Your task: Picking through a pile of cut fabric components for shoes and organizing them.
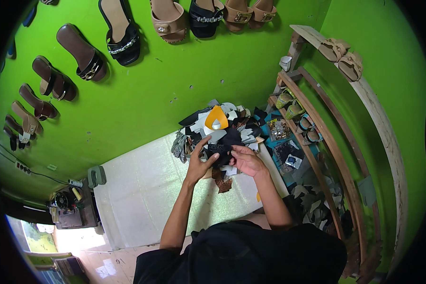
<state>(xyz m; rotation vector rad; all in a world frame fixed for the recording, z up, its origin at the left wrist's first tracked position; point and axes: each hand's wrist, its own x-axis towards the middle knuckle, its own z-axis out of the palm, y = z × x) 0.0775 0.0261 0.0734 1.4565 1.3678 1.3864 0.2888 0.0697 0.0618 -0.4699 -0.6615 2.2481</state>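
Both my hands are over a pile of cut scraps (245,124) at the far end of a white-covered table. My left hand (199,164) has thumb and index finger spread apart, beside a black piece of sheet material (221,150) with faint light marks on it. My right hand (247,162) has its fingers curled in a pinch at the right edge of that black piece. A yellow-orange cut piece (216,116) lies on the pile just beyond. Below my hands, a brown spotted scrap (223,185) rests on the table cover.
The table (142,189) stands against a green wall hung with sandals (121,40). To the right is a wooden rack (338,113) with more sandals. A bag of small shiny parts (279,129) sits beside it. A sewing machine (61,201) stands at the left.
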